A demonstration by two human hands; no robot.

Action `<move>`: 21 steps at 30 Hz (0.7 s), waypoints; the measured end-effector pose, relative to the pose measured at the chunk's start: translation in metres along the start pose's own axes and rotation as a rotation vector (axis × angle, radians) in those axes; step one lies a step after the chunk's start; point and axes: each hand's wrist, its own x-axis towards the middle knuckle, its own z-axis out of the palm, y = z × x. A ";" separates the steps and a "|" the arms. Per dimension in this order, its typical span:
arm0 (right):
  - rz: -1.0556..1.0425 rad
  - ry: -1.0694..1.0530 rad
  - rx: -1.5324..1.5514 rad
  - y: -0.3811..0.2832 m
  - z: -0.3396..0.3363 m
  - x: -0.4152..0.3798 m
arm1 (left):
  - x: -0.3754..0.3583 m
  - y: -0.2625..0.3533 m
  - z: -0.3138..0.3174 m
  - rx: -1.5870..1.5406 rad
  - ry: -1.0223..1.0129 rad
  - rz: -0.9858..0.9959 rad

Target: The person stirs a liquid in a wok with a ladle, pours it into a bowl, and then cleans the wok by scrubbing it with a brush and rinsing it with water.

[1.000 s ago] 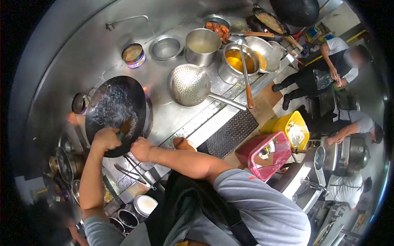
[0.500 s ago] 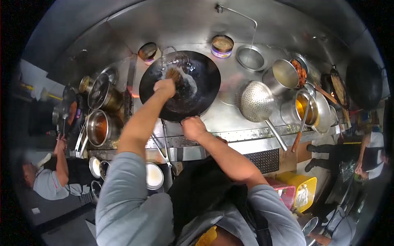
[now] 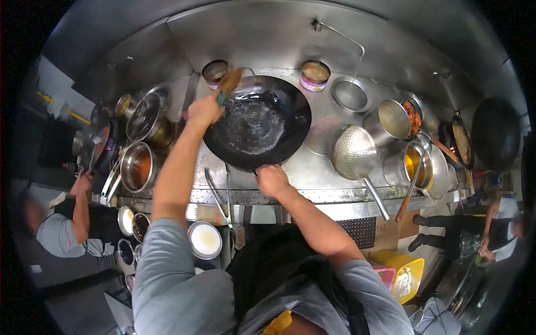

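Note:
A wok brush [image 3: 230, 82] with brown bristles and a green band is in my left hand [image 3: 204, 110], fingers closed round its handle. It is raised over the far left rim of a large black wok [image 3: 293, 120]. Ripples spread through shallow water [image 3: 254, 128] inside the wok. My right hand [image 3: 272, 180] grips the wok's near edge; what lies under its fingers is hidden. Behind the wok's far left rim stands an open can [image 3: 214, 72], and another can [image 3: 315, 75] with a purple label is to the right.
A perforated ladle [image 3: 355, 152], a steel pot [image 3: 393, 119] and a ladle with a wooden handle [image 3: 410, 187] stand on the right. Tongs [image 3: 222, 198] lie near the front edge. Pots [image 3: 138, 167] crowd the left, where a co-worker [image 3: 67, 223] stands. Another person [image 3: 497, 229] is far right.
My left hand has lifted the brush out of the wok, up and to the left. The foam has given way to rippling water. My right hand stays at the near rim.

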 end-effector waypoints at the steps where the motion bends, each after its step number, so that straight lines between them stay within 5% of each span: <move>1: -0.001 0.000 -0.002 0.001 0.001 0.000 | 0.023 0.002 0.023 -0.096 0.083 -0.079; 2: -0.007 0.004 -0.005 0.002 0.002 0.000 | 0.040 0.008 0.056 -0.192 0.166 -0.157; 6: -0.003 -0.030 -0.021 -0.002 0.000 0.000 | 0.029 0.053 0.139 -0.203 -0.084 -0.064; 10: -0.023 0.001 -0.060 0.001 0.004 0.001 | -0.060 0.061 0.114 -0.171 -0.280 0.313; 14: 0.015 -0.059 -0.044 -0.002 0.004 0.002 | -0.083 -0.002 0.060 0.345 -0.507 0.465; 15: 0.023 -0.106 -0.056 0.001 0.004 0.005 | -0.070 -0.010 0.046 0.543 -0.461 0.388; 16: 0.062 -0.094 -0.060 0.003 0.004 0.004 | -0.049 -0.017 0.043 0.404 -0.371 0.228; 21: 0.035 -0.018 -0.054 -0.001 0.015 0.004 | 0.013 0.040 0.075 0.271 -0.294 0.251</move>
